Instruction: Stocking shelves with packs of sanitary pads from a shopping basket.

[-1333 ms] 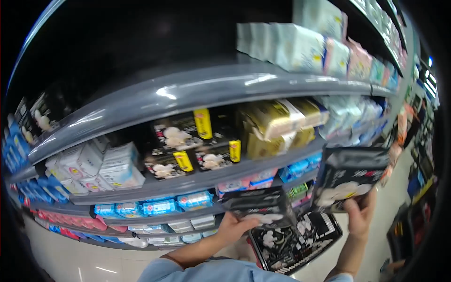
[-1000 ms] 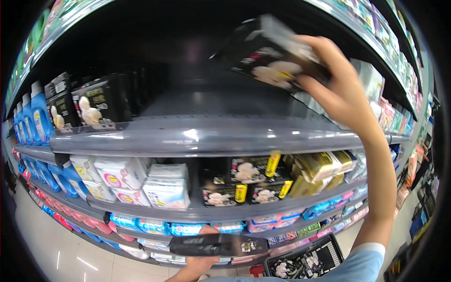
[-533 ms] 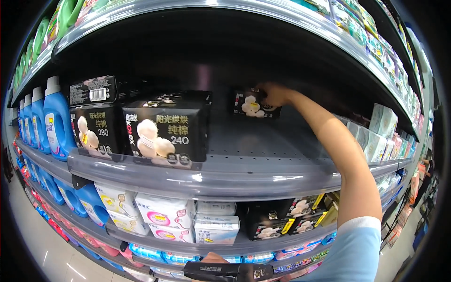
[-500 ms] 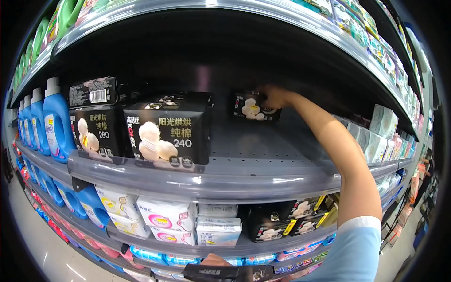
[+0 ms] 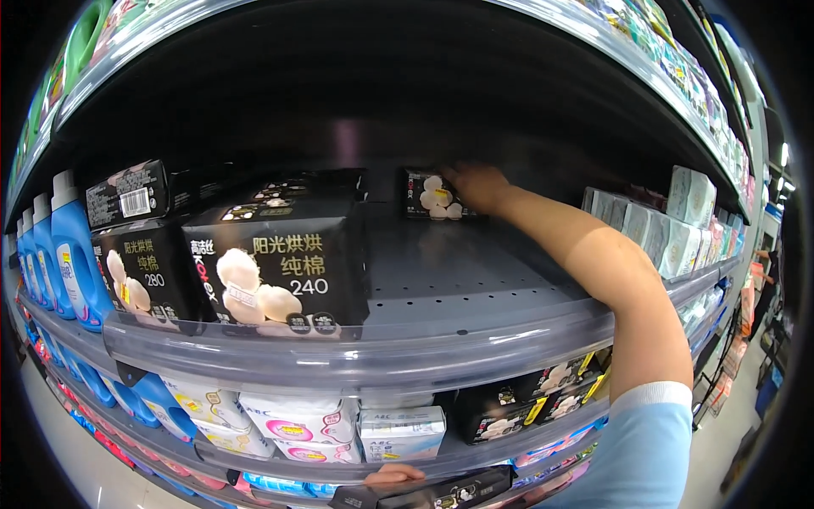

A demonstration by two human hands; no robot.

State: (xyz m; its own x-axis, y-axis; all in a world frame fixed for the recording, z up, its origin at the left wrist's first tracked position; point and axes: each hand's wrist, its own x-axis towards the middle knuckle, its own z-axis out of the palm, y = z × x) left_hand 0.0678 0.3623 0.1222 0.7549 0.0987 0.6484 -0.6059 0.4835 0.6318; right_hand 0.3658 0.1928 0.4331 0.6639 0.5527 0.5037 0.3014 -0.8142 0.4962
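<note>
At the back of the deep shelf, my right hand (image 5: 476,187) is closed over the top right of a black pack of sanitary pads (image 5: 428,202) with a cotton-boll picture. The pack stands upright, facing out, and my wrist hides nothing of its left side. Low in the view, my left hand (image 5: 393,475) curls its fingers over black packs of sanitary pads (image 5: 462,492), cut off by the lower edge. Left of the right hand's pack stand larger black packs of sanitary pads (image 5: 280,271) in rows, with one pack (image 5: 127,197) lying on top.
A clear plastic strip (image 5: 407,360) runs along the shelf front below my right arm. Blue detergent bottles (image 5: 76,263) stand at the left, pale packs (image 5: 649,233) at the right. White packs (image 5: 301,424) and more black packs (image 5: 500,416) fill the shelf below.
My right hand and its pack appear farther left and deeper on the shelf. The view has moved closer to the shelf. More of my left hand and the packs it holds shows.
</note>
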